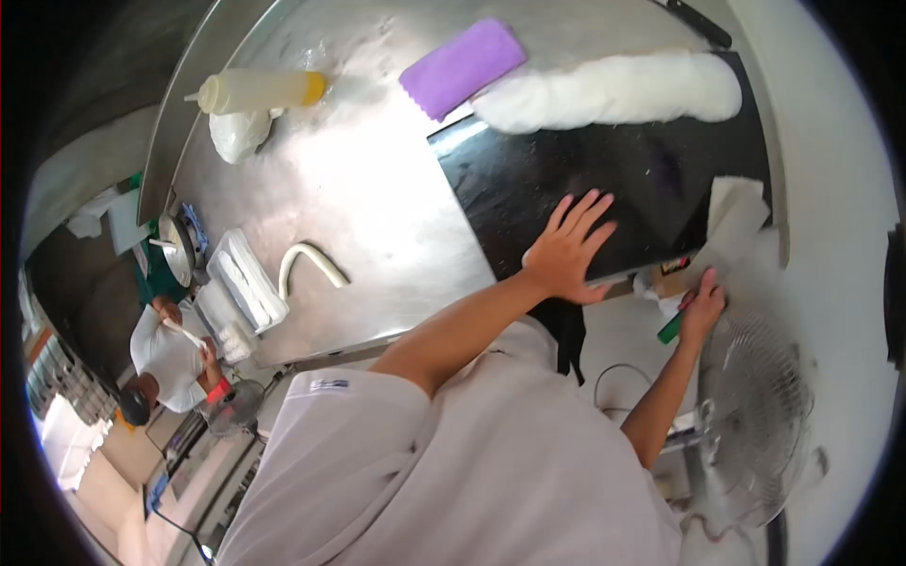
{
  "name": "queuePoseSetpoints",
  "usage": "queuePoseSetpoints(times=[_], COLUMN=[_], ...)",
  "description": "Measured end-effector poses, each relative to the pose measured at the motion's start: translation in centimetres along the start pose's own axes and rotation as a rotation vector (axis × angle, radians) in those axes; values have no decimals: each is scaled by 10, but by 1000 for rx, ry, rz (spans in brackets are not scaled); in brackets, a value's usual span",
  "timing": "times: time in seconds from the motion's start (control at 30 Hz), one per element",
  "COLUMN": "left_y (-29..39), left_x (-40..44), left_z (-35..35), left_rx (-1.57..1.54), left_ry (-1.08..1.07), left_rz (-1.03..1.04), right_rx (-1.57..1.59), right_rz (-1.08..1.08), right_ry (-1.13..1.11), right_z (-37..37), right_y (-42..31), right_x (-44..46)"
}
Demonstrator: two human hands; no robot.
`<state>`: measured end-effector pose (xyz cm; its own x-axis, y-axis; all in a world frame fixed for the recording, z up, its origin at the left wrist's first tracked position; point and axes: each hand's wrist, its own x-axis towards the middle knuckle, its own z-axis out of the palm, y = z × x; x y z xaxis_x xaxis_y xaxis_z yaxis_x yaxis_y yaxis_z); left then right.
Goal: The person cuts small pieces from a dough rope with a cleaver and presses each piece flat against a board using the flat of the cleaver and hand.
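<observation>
My left hand (571, 250) lies with fingers spread near the front edge of a black board (604, 170), nothing in its grasp. Off the board's right front corner, my right hand (703, 309) is closed on a green-handled tool (670, 327); only the green end shows plainly, the rest is hidden. Just beyond that hand, a whitish cloth or sheet (736, 208) hangs over the board's corner. Along the board's far side stretches a long white dough roll (613, 90). A folded purple cloth (462, 68) touches its left end.
A squeeze bottle (255, 91) and a plastic bag (238, 137) stand on the steel table (377, 189). A curved dough strip (307, 259) lies near a white tray (247, 281). A fan (755, 415) stands at right, a knife (698, 24) far back. Another person (175, 358) works at left.
</observation>
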<state>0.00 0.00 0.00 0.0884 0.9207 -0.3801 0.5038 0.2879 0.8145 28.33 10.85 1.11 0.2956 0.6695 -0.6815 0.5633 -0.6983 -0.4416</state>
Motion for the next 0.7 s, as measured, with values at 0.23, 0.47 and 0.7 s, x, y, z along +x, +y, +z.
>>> queuePoseSetpoints(times=[0.23,0.47,0.7], left_y=[-104,-91,-88], left_x=[130,120,145], left_z=[-42,-46,-75], left_rx=[88,258,-286], left_ry=[654,631,601], left_rz=[426,576,374], right_rx=[406,434,172], right_rz=[-320,-65,-392], right_ry=[235,113,-17], right_z=[133,210,228], right_y=[39,151,88], right_x=[-37,-138,-122])
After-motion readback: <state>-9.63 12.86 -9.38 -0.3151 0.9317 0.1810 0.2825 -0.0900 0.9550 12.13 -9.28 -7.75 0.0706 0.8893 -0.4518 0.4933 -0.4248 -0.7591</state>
